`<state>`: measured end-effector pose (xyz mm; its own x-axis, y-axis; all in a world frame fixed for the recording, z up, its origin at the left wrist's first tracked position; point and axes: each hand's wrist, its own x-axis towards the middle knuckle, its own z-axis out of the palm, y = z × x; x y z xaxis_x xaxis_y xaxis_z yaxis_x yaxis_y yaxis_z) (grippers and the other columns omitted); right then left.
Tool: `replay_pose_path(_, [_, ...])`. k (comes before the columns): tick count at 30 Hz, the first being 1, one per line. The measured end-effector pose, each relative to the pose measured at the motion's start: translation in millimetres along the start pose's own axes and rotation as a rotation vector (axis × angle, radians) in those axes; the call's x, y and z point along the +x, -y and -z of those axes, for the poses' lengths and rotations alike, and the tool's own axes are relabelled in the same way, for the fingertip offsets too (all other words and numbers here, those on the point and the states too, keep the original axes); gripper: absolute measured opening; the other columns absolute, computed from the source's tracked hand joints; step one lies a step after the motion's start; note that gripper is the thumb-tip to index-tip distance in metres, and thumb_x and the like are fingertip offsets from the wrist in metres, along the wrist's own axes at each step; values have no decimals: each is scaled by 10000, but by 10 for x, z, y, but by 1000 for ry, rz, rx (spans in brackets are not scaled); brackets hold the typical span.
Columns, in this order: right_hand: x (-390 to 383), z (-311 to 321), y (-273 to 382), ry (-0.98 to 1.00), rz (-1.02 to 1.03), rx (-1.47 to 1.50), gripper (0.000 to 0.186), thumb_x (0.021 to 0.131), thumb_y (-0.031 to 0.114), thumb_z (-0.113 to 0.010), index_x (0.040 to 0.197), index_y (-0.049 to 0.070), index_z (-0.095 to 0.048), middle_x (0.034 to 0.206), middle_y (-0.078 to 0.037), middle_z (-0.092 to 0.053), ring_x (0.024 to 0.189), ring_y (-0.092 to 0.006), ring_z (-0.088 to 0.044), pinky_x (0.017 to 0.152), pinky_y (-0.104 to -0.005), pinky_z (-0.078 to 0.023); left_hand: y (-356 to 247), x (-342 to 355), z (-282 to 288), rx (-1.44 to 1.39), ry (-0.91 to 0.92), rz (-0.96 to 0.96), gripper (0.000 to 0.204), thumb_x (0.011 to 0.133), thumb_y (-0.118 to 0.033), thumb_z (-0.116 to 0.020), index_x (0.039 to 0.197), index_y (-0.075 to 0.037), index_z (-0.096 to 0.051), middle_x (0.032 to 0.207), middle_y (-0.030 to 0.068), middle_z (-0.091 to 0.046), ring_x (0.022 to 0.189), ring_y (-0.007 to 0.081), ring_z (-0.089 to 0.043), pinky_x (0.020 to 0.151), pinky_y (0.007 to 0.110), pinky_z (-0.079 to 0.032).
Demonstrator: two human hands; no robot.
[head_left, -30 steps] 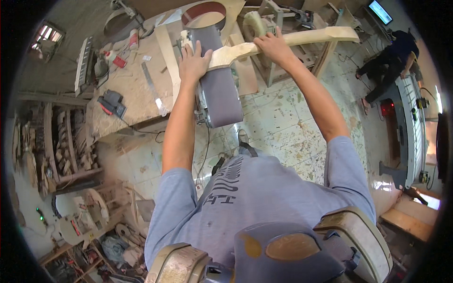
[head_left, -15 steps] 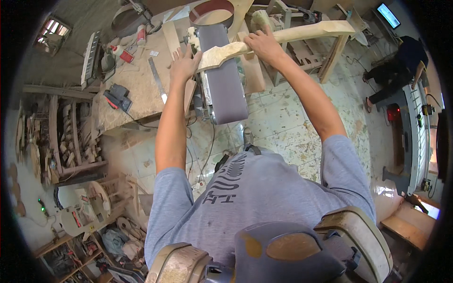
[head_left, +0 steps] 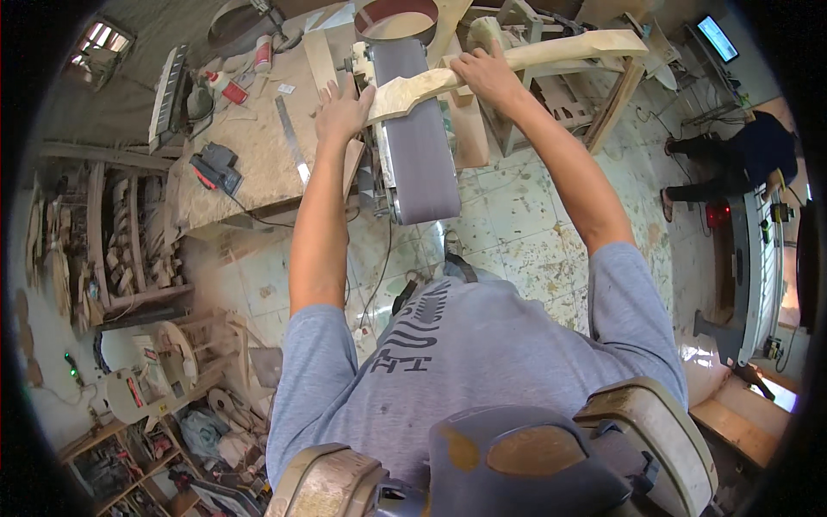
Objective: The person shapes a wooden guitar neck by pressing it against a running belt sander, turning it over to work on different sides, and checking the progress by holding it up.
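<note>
Your left hand (head_left: pixel 343 110) and right hand (head_left: pixel 485 76), fingers apparently clamped on the carved wooden piece (head_left: pixel 508 65) across the sanding belt (head_left: pixel 419 146).

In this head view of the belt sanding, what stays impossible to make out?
- Where the curved wooden piece meets the sanding belt: hidden beneath the wood.
- Left hand palm and right hand fingertips: hidden.
- Belt motion: not discernible.
- Small things on the workbench: too small, fisheye-bent.
</note>
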<state>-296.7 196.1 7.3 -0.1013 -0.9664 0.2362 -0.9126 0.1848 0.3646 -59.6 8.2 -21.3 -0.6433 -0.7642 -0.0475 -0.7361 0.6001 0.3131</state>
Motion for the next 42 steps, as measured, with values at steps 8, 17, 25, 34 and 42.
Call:
replay_pose_path(8, [-5,86,96,13,-27,39,234,912,123,-593,1146,141,-592,1104,-35,-671,1154,-272,-618,1114,-675,-313,74,38,59,15,54,2,840,955,-719,-310,1614,-205,-225,1651,228,-181,1525,416,-182,1199,589,-201])
replay_pose_path(17, [-232,92,-63,69,-66,52,281,866,98,-636,1142,113,-585,1111,-43,-666,1144,-280,-615,1126,-670,-304,-113,244,9,73,64,-124,826,963,-712,-311,1615,-214,-220,1663,212,-146,1547,376,-115,1228,538,-148])
replay_pose_path(25, [-683,201,-396,130,-96,65,173,927,75,-522,1086,110,-584,1055,-58,-660,1121,-276,-619,1134,-670,-282,-549,433,-185,75,32,-317,808,981,-688,-316,1614,-195,-223,1652,249,-146,1545,398,-99,1231,531,-116])
replay_pose_path(34, [-931,253,-723,185,-56,67,177,929,88,-522,1095,121,-572,1069,-52,-647,1086,-285,-630,1138,-679,-273,-883,425,-327,62,8,-350,812,982,-691,-306,1618,-197,-206,1652,243,-153,1542,392,-127,1227,529,-145])
replay_pose_path(42, [-531,141,-176,-15,47,240,288,845,44,-582,1128,83,-545,1027,-105,-628,988,-317,-631,890,-474,-472,-138,241,-42,83,82,-204,837,960,-720,-316,1617,-210,-216,1667,217,-120,1550,374,-98,1233,523,-128])
